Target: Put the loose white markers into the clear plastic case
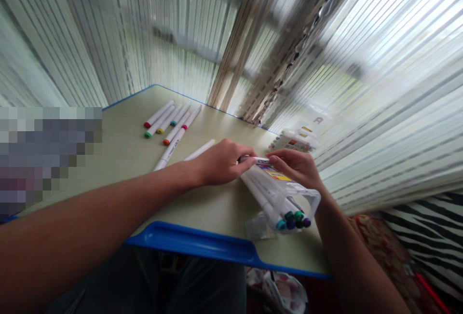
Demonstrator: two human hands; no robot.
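Observation:
Between my two hands a white marker [262, 160] lies crosswise above a clear plastic case. Closed fingers of my left hand [227, 162] grip its dark-tipped left end. My right hand [294, 163] pinches the other end between thumb and fingers. Just below, the clear case [314, 199] rests on the table with several white markers inside, their teal, green, purple and dark ends toward me. Left of my left hand, several loose white markers [159, 113] with red, green, yellow, teal, orange and pink ends lie on the table. A white marker [200, 150] lies close to my left wrist.
A second clear case [294, 140] of markers stands at the table's back right. The light tabletop [123, 126] has a blue edge and a blue front tray [195, 242]. String curtains [173, 39] hang behind it. Zebra-striped fabric [430, 232] is at the right.

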